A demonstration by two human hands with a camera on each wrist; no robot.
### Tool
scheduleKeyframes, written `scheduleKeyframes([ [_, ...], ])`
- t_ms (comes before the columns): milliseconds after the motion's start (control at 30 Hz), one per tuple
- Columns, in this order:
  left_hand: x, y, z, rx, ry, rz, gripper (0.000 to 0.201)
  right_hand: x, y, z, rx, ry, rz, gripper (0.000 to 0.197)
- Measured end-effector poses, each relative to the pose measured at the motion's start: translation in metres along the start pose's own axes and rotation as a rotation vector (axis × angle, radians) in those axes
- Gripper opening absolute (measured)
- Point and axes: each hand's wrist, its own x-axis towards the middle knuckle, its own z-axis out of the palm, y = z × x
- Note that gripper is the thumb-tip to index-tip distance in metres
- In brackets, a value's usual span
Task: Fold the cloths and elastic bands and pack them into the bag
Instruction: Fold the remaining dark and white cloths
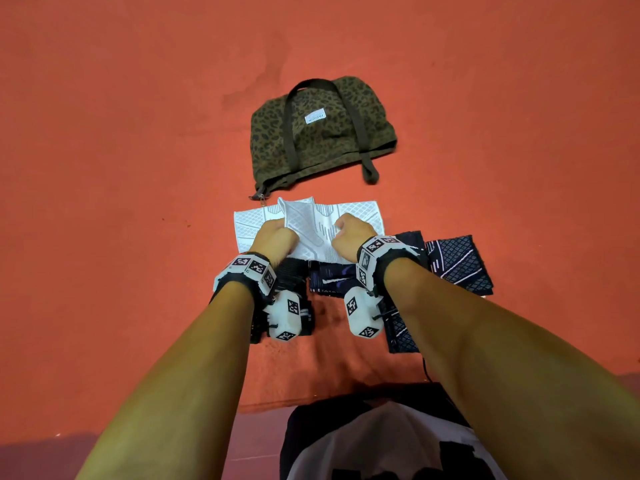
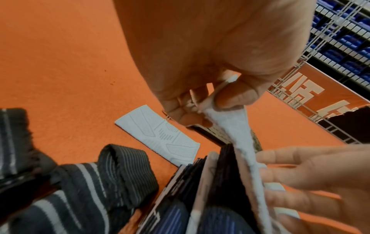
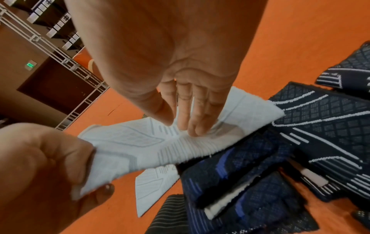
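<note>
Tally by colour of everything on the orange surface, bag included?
White bands: 2
Navy patterned cloths: at least 3, overlapping, exact count unclear
Black striped band: 1
Leopard-print bag: 1
Total: at least 7

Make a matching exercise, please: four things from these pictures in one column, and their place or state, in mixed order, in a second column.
Things
1. leopard-print bag
2. white band
3. left hand
4. dark blue cloths

Place or state
A. pinches a lifted end of the white band
B. lies flat on the red surface, farthest from the person
C. lie to the right of the white band
D. partly raised between the two hands

Pairs: 1-B, 2-D, 3-A, 4-C
</note>
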Motion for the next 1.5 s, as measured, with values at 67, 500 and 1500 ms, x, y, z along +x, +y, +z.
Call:
scheduleKeyframes([
  [67, -0.001, 0.009, 0.005, -0.016, -0.044, 0.026, 0.036, -0.001, 0.003, 0.001, -0.015, -0.01, 0.018, 0.043],
  [500, 0.009, 0.03, 0.06, -0.008, -0.269, 0.11, 0.023, -0.002, 0.03, -0.01, 0.019, 0.024, 0.035, 0.02],
  [1500, 0.036, 0.0, 0.075, 0.032, -0.086, 0.138, 0.021, 0.012, 0.044, -0.034, -0.06, 0.172, 0.268, 0.026],
])
